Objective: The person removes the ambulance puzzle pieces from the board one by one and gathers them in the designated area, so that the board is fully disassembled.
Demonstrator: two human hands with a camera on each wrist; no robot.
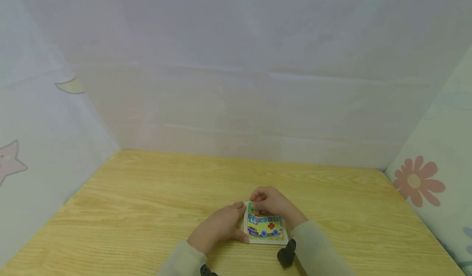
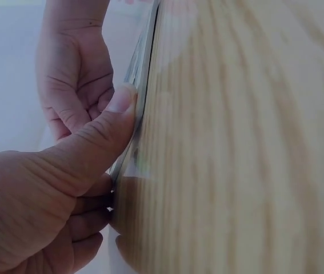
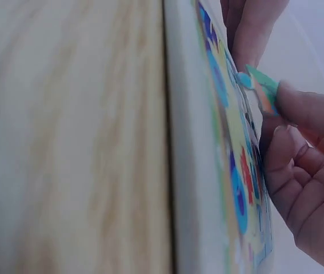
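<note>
A small square jigsaw puzzle board [image 1: 271, 242] with a pale frame lies flat on the table. Its picture is a yellow ambulance [image 1: 266, 226] with a red cross and blue wheels. At the board's left side, my left hand [image 1: 220, 226] grips the frame, thumb on the near corner and fingers toward the far one. My right hand [image 1: 275, 205] is over the far part of the board. Between its thumb and fingers it pinches a puzzle piece [image 3: 264, 85], green and orange, tilted up from the picture in the right wrist view.
The wooden table [image 1: 147, 194] spreads around the board. A pale cloth backdrop [image 1: 236, 112] rises behind it, with printed side panels at left and right. Black wrist devices [image 1: 287, 254] sit at both sleeves.
</note>
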